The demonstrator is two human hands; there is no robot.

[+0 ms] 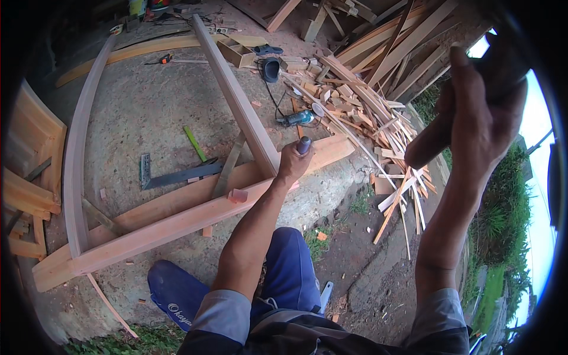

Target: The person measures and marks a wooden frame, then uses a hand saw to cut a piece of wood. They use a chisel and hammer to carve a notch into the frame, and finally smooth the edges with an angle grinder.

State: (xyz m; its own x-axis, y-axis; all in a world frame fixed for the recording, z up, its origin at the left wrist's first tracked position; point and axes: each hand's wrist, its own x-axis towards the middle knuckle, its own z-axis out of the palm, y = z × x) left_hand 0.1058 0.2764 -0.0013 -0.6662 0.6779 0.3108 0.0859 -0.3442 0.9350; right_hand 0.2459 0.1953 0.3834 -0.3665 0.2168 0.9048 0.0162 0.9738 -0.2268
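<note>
Left hand (294, 164) grips a chisel-looking handle (303, 145) butt-up by the frame (171, 223) corner, right hand (486, 115) clutching a mallet-ish thing (429, 141) raised off right.

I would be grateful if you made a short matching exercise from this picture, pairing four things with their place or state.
Column one:
1. left hand
2. right hand
3. angle grinder
4. square

Column two:
a. raised, holding a mallet-like tool
b. dark and L-shaped, on the ground inside the wooden frame
c. closed around a short handle near the frame's corner
d. blue-green, lying beside the wood scraps

Right pairs: 1-c, 2-a, 3-d, 4-b.
</note>
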